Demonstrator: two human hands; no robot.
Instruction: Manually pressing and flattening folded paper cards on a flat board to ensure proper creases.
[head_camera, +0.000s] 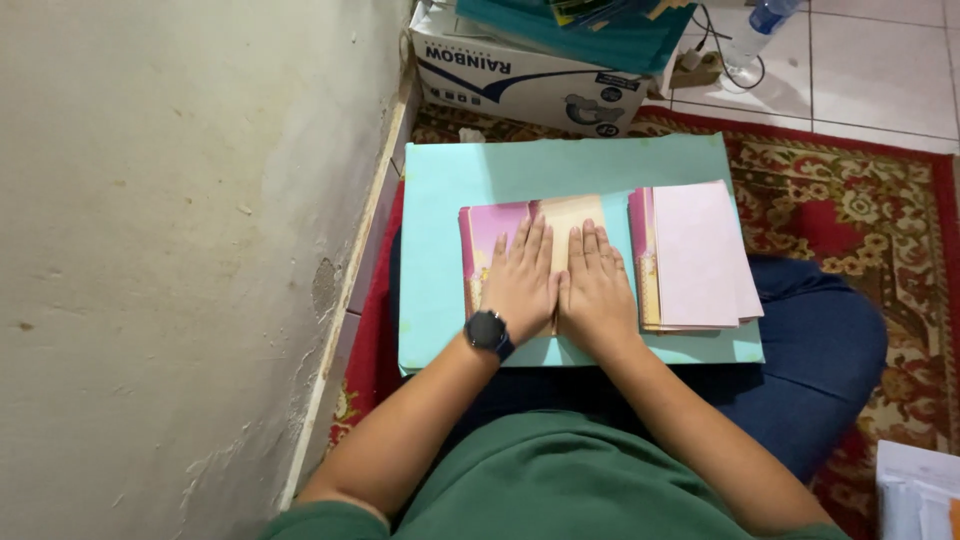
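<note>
Centrally, left hand (520, 285) and right hand (597, 288) press open, flat fingers on a pink-covered booklet (500, 235) upon the turquoise board (440, 250); pink paper stack (700, 255) at three o'clock.

Home interior, floor level: patterned red carpet (860, 215) over white floor tiles (880, 70), scuffed plaster wall (170, 250) alongside, cardboard box (520, 75) against the wall, plastic bottle (762, 25) and a cable (712, 40) on the tiles.

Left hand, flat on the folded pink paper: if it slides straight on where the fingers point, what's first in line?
The left hand would run off the folded pink and tan paper sheet onto bare turquoise lap board. Beyond that edge, probably the white cardboard box, though depth is unclear.
</note>
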